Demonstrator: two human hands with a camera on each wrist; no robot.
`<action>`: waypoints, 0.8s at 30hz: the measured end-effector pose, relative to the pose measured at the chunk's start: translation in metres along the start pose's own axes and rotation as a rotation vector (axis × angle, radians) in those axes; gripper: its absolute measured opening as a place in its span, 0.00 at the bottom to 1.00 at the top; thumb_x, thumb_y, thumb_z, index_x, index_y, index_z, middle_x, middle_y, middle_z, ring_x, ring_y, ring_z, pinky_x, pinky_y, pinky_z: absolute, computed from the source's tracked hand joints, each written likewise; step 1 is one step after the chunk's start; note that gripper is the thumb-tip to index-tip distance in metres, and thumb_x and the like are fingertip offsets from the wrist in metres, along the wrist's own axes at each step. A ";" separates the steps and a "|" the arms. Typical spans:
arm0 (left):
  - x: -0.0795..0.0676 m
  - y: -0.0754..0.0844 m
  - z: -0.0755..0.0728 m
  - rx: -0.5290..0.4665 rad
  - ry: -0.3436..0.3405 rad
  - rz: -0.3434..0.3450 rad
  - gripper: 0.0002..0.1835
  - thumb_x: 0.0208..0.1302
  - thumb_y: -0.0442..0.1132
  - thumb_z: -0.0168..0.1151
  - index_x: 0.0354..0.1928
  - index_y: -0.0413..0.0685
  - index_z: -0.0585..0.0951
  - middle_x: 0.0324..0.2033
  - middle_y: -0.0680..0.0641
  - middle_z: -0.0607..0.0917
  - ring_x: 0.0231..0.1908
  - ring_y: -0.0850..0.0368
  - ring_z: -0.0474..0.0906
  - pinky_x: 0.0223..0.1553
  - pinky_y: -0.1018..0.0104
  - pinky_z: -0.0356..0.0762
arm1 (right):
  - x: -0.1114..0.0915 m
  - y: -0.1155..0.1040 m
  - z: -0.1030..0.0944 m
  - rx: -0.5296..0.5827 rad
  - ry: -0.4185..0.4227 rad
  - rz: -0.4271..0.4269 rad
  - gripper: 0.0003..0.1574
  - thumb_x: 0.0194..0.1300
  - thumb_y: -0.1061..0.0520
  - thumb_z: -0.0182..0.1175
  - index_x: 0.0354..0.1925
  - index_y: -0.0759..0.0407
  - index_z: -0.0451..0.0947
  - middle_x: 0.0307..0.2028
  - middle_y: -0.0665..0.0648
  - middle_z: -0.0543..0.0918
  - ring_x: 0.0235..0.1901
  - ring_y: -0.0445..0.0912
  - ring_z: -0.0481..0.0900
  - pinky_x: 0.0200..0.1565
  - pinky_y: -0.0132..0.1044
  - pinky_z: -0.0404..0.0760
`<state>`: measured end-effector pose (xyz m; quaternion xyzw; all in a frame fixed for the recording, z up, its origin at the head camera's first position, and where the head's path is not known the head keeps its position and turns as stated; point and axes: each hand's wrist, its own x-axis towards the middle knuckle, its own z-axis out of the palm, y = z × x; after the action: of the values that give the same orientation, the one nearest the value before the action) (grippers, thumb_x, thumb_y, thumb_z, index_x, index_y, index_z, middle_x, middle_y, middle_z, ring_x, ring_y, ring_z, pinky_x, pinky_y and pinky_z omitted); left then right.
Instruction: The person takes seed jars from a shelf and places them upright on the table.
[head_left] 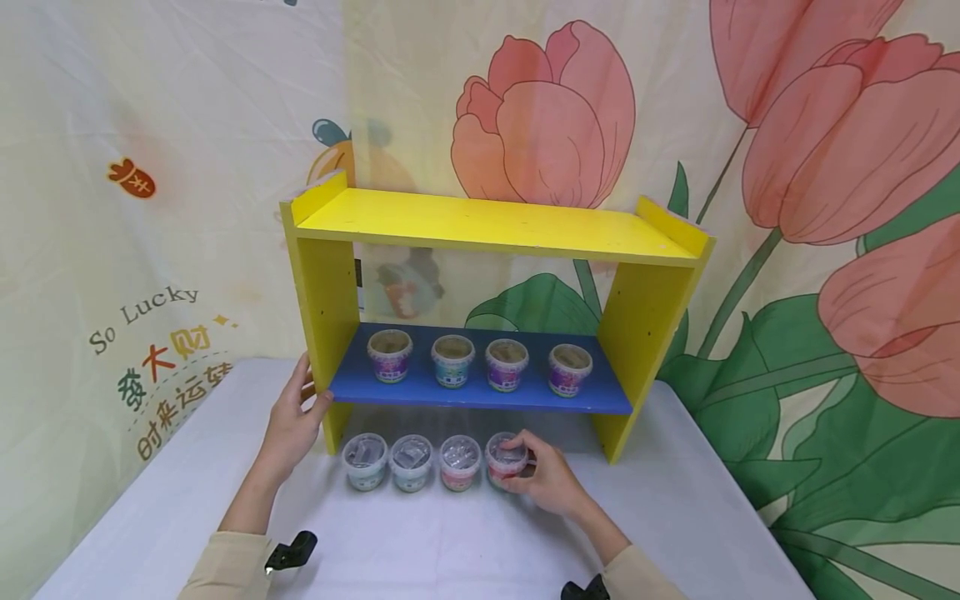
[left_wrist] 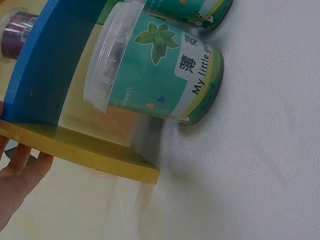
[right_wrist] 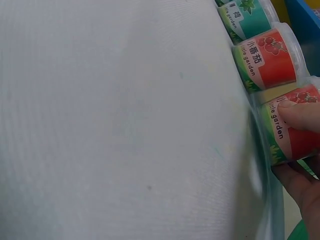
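My right hand (head_left: 552, 478) grips a red-labelled lidded planting cup (head_left: 501, 468) at the right end of a row on the table. In the right wrist view the thumb (right_wrist: 300, 115) lies across its tomato label and fingers reach round the far side. Beside it stand another red tomato cup (head_left: 460, 465) and two green mint cups, one in the middle (head_left: 411, 465) and one at the left end (head_left: 366, 463). My left hand (head_left: 294, 422) holds the left side of a yellow and blue shelf (head_left: 480, 400), thumb at the front, fingers behind the panel.
On the blue board several brown-topped cups stand spaced apart, a purple one (head_left: 390, 358) leftmost and another purple one (head_left: 568, 372) rightmost. The yellow top board (head_left: 487, 221) spans above them. A floral cloth (head_left: 825, 333) hangs behind the white-covered table (head_left: 420, 550).
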<state>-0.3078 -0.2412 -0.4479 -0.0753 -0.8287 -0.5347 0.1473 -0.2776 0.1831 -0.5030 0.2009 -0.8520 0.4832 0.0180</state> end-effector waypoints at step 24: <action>0.001 -0.002 0.000 0.003 -0.001 0.006 0.43 0.84 0.46 0.53 0.83 0.88 0.40 0.81 0.35 0.59 0.76 0.26 0.59 0.68 0.27 0.70 | -0.004 -0.012 -0.010 -0.089 -0.133 0.001 0.39 0.59 0.62 0.80 0.63 0.51 0.73 0.65 0.60 0.78 0.65 0.58 0.77 0.67 0.60 0.79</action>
<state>-0.3091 -0.2423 -0.4495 -0.0779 -0.8293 -0.5329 0.1488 -0.2715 0.1872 -0.4891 0.2313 -0.8720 0.4304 -0.0302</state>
